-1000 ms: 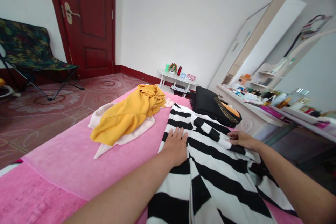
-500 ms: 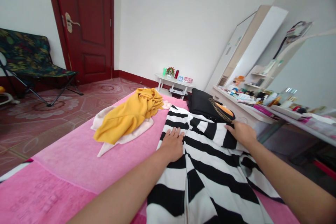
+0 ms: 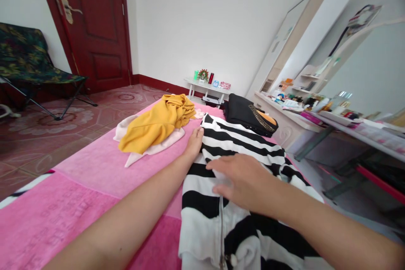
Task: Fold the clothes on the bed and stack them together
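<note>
A black-and-white striped zip-up top (image 3: 205, 179) lies spread on the pink bed cover, its metal zipper running toward me. One striped part is laid across the upper body of the top. My left hand (image 3: 193, 142) rests at the top's upper left edge, fingers stretched forward and touching the fabric. Over the middle of the top, my right hand (image 3: 242, 179) is open, thumb and fingers apart, with nothing between them. That hand and its forearm hide part of the stripes beneath.
Left of the top lies a crumpled yellow garment (image 3: 152, 128) on a pale pink cloth (image 3: 172, 140). Folded black clothes (image 3: 242, 114) sit beyond it. A cluttered dressing table (image 3: 297, 118) stands right, a folding chair (image 3: 28, 59) left, a small white table (image 3: 207, 83) behind.
My right hand has moved left from the top's right side, bringing a striped part across, and has opened. My left hand has shifted forward to the left edge. The view has shifted slightly.
</note>
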A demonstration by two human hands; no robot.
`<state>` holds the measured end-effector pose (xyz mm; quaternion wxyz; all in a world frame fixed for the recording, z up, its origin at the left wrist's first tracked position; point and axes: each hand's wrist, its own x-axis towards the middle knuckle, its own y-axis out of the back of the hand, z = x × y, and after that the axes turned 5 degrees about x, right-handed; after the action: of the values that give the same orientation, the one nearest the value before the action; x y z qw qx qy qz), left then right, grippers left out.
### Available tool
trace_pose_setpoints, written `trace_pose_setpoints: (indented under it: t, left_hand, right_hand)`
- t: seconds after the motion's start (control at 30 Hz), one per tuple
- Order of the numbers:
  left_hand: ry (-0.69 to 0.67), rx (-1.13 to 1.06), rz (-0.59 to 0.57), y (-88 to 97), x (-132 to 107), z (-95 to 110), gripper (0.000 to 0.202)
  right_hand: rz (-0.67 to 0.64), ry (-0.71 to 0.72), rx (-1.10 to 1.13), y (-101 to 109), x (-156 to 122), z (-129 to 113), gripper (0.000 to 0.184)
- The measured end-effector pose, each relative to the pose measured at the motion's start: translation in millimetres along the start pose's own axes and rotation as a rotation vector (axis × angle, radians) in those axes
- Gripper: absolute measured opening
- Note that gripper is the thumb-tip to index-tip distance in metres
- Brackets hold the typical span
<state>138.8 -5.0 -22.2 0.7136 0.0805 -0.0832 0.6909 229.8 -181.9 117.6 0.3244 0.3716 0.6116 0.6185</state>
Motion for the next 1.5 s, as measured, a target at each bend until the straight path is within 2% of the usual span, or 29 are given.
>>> trace_pose_setpoints:
  t: [0.03,0.1,0.17,0.2,0.27,0.3,0.33,0.4,0.47,0.5,0.63,0.7,0.8,0.83,0.87,0.9,1.0,1.07,1.1,1.2,1.27,1.33,1.4,1.5]
  left_hand:
    - [0.009,-0.013,-0.012,0.6,0,0,0.040]
    - [0.015,-0.031,-0.038,0.1,0,-1,0.039]
    - [0.000,-0.041,-0.049,-1.6,1,-2,0.038]
    - [-0.008,-0.039,-0.050,-2.5,1,-4,0.037]
    - [-0.010,-0.027,-0.042,-3.6,1,-7,0.035]
    - [-0.010,-0.021,-0.039,-3.7,2,-8,0.034]
    - [-0.009,-0.014,-0.037,-3.6,1,-9,0.034]
    - [-0.007,0.000,-0.041,-3.0,0,-10,0.033]
    - [-0.007,0.015,-0.051,-2.4,-1,-10,0.033]
    - [-0.008,0.021,-0.058,-2.1,-1,-10,0.033]
    - [-0.018,0.040,-0.095,-1.5,0,-10,0.033]
    - [-0.021,0.047,-0.112,-0.5,1,-10,0.034]
    - [-0.027,0.066,-0.124,2.1,2,-9,0.035]
    - [-0.033,0.077,-0.122,2.9,2,-9,0.035]
    - [-0.044,0.090,-0.119,3.5,2,-8,0.034]
    - [-0.058,0.105,-0.114,3.8,1,-7,0.033]
    - [-0.114,0.159,-0.095,2.8,-2,-4,0.032]
    - [-0.157,0.258,-0.078,1.2,-5,-3,0.033]
    - [-0.182,0.329,-0.073,0.5,-6,-3,0.034]
    - [-0.247,0.556,-0.083,-0.8,-8,-1,0.033]
    - [-0.304,0.685,-0.124,-2.3,-4,2,0.032]
    - [-0.401,0.840,-0.214,-6.9,4,7,0.032]
    - [-0.491,0.998,-0.353,-16.4,16,10,0.037]
    - [-0.449,1.189,-0.539,-38.6,40,7,0.055]
  right_hand:
    - [-0.002,0.023,0.047,-7,-9,-5,0.040]
    - [0.077,0.017,0.089,-15,-24,-2,0.049]
    - [0.163,-0.056,0.094,-18,-33,14,0.061]
    - [0.166,-0.124,0.109,-19,-36,24,0.068]
    - [0.070,-0.286,0.191,-23,-42,42,0.079]
    - [-0.005,-0.357,0.245,-25,-44,49,0.078]
    - [-0.074,-0.404,0.295,-28,-46,53,0.071]
    - [-0.134,-0.425,0.366,-30,-49,53,0.043]
    - [-0.070,-0.404,0.397,-26,-48,47,0.015]
    - [-0.011,-0.391,0.405,-22,-46,41,0.008]
    - [0.210,-0.365,0.426,7,-39,6,0.016]
    - [0.119,-0.338,0.566,21,-40,-17,0.027]
    - [-0.250,-0.245,0.901,30,-42,-42,0.046]
    - [-0.324,-0.222,0.962,29,-40,-43,0.047]
    - [-0.330,-0.206,0.974,25,-37,-40,0.042]
    - [-0.273,-0.199,0.938,18,-31,-32,0.034]
    - [0.067,-0.229,0.688,-20,-7,11,0.018]
    - [0.267,-0.262,0.536,-53,7,41,0.024]
    - [0.315,-0.263,0.486,-69,12,52,0.030]
    - [0.278,-0.226,0.407,-105,15,66,0.043]
    - [0.204,-0.206,0.379,-115,11,63,0.049]
    - [0.150,-0.193,0.364,-114,6,56,0.051]
    - [0.119,-0.175,0.361,-109,3,51,0.051]
    - [0.106,-0.140,0.381,-104,2,48,0.050]
